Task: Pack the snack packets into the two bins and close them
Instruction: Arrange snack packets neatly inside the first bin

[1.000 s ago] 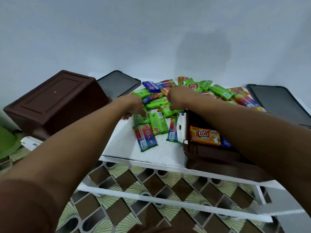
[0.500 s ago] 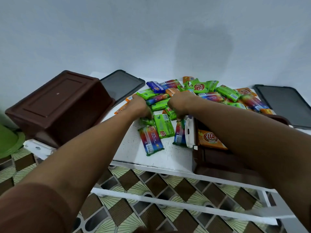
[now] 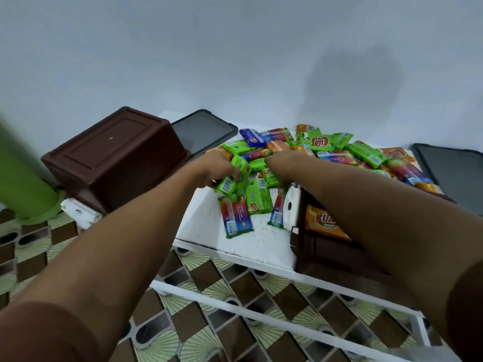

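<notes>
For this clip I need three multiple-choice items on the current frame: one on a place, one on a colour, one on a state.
1. Where does the orange packet lie?
A. Inside the right bin
B. On the floor
C. On top of the left bin

2. What colour are both bins?
A. White
B. Brown
C. Blue

3. How does the left bin stand?
A. Upright and full
B. Closed with a lid
C. Upside down

Answers: 1 A, it rests within the bin's walls beside the white latch. 2 B, both are dark brown plastic. 3 C, its panelled base faces up.
</notes>
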